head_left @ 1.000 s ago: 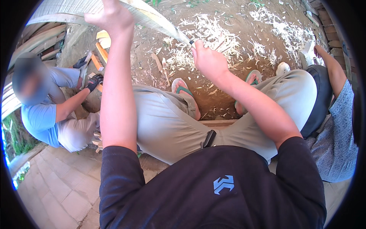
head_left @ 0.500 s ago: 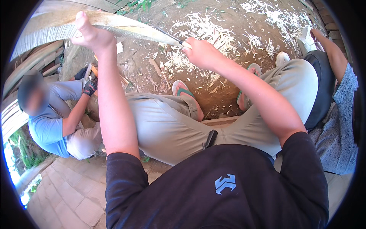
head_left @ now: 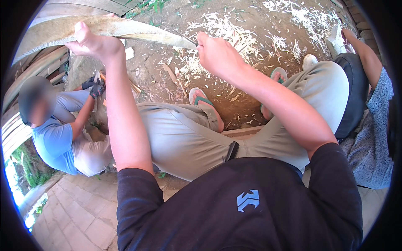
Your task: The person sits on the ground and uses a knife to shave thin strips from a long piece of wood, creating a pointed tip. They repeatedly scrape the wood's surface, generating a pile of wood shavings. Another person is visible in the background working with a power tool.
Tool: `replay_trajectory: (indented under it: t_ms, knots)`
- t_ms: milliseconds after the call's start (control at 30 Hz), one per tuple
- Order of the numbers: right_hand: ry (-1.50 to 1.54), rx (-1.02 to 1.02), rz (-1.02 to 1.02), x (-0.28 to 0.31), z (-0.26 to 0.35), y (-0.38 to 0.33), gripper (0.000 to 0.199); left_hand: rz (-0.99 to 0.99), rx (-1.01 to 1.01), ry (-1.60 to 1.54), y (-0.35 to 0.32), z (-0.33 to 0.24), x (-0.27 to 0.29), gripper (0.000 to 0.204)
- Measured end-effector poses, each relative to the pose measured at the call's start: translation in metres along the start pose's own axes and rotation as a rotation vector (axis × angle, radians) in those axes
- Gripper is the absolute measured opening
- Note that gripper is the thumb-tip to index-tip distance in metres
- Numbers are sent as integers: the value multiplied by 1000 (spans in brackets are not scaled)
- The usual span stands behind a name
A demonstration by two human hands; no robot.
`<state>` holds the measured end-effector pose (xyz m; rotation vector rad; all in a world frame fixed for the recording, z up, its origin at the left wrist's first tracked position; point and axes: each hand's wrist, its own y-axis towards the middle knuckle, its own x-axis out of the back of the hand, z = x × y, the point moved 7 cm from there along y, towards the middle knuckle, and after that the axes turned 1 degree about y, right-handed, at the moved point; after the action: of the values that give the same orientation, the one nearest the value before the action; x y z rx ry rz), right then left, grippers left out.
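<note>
My left hand (head_left: 96,47) is wrapped under a long, pale, curved wooden strip (head_left: 138,30), its thumb up along the near side. The strip slants across the top of the view and tapers toward my right hand (head_left: 220,54). That hand is closed in a fist at the tapered end, around the handle of a thin, dark-bladed knife (head_left: 186,37). Only a short length of blade shows, close to the strip's far edge; my fingers hide the handle. Whether the blade touches the wood I cannot tell.
Pale shavings (head_left: 228,31) litter the dirt ground ahead. At left a crouching person (head_left: 54,129) in dark gloves handles a piece of wood, beside stacked planks (head_left: 42,75). Another person's arm (head_left: 366,54) is close on my right, next to a black seat-like object (head_left: 349,92).
My left hand has shifted slightly left and nearer. My right fist has moved a little left and turned, covering the handle and more of the blade. The co-worker's gloved hands have risen.
</note>
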<state>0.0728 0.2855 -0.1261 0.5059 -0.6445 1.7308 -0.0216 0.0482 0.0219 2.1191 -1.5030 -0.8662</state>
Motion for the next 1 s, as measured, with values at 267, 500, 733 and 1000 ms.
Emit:
replay_trajectory:
  t_ms: [267,500,733,1000]
  knots:
    - [74,-112,-64,22,-17,16,21,108,-53,40,10,11,13,62]
    - [112,1,-35,4,2,-4,18,-206,-118,377,-7,-8,-4,101]
    - [25,123,-128,-3,13,-6,15,-223,-318,418,-12,-26,-23,71]
    - [80,193,-196,-10,3,-9,9,-199,-444,483,-20,-37,-36,39]
